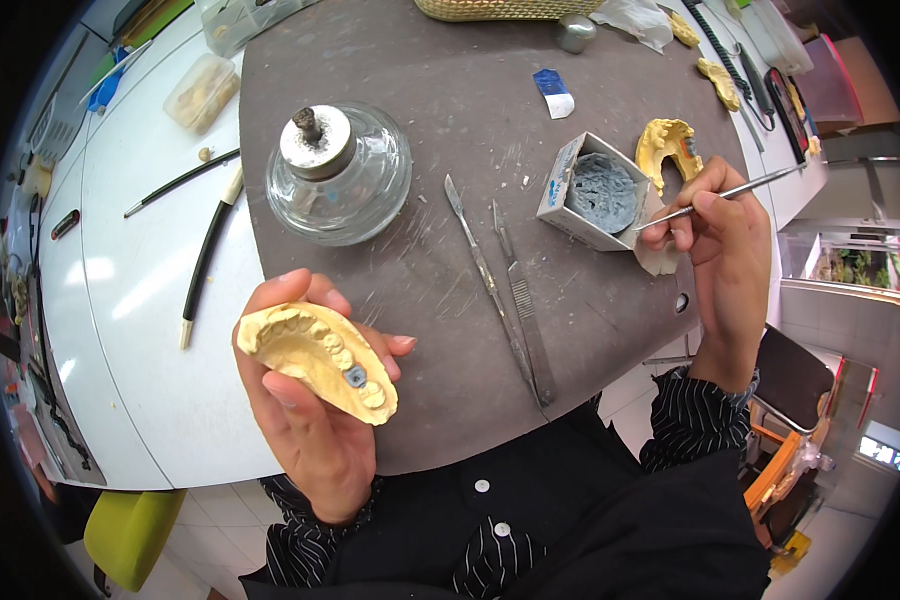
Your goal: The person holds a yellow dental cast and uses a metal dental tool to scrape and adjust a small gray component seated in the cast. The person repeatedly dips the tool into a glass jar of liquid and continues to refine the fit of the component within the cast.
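Note:
My left hand (325, 440) is closed around a pale yellow plaster dental model (295, 350), tooth side up. One tooth (356, 376) on it is blue-grey. In my right hand (732, 235), a thin metal dental carving tool (760, 181) is held like a pen. Its tip points down at the near right corner of a small open carton (573, 217) filled with blue-grey wax (605, 188); I cannot tell whether it touches. Just behind that hand lies a horseshoe-shaped plaster model (658, 142) with grey on some teeth.
A glass spirit lamp (375, 195) with a dark wick stands left of centre. Between the hands lie a metal spatula (483, 275) and a scalpel-like knife (523, 300) on the brown mat (450, 110). Two black-handled tools (202, 265) (182, 184) rest at left.

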Action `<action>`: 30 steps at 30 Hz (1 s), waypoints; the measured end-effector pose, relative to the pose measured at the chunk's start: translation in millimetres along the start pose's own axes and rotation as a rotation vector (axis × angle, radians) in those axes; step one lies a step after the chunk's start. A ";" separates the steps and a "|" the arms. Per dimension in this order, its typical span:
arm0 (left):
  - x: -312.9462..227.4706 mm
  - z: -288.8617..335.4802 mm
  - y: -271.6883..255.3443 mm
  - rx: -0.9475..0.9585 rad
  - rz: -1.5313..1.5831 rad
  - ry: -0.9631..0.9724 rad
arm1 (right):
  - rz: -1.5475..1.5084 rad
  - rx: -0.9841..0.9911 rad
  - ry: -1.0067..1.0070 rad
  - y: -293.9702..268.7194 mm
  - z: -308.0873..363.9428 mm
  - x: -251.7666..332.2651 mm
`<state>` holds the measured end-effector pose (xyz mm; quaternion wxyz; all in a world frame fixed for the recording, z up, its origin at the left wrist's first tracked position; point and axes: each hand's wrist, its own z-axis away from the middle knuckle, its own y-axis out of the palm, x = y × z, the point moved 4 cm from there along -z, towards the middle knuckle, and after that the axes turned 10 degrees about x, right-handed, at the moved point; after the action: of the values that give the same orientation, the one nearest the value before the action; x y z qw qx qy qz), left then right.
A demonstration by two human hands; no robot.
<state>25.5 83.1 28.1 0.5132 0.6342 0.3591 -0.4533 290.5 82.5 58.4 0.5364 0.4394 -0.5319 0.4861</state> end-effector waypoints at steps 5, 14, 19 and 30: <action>-1.9 -0.3 0.1 0.084 0.031 -0.119 | -0.017 0.013 -0.080 29.0 13.4 22.2; 1.9 0.0 -1.1 0.143 0.296 -0.304 | 0.055 0.217 -0.217 110.4 30.3 24.2; 3.1 4.7 -4.0 0.164 0.390 -0.300 | 0.113 0.277 -0.361 131.6 33.1 28.0; 4.4 5.1 -9.1 0.227 0.304 -0.301 | 0.368 0.663 -0.556 143.2 39.3 40.2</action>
<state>17.6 80.0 20.7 0.5485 0.6599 0.1257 -0.4978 141.8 66.1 93.8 0.1092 0.5990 -0.5407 0.5804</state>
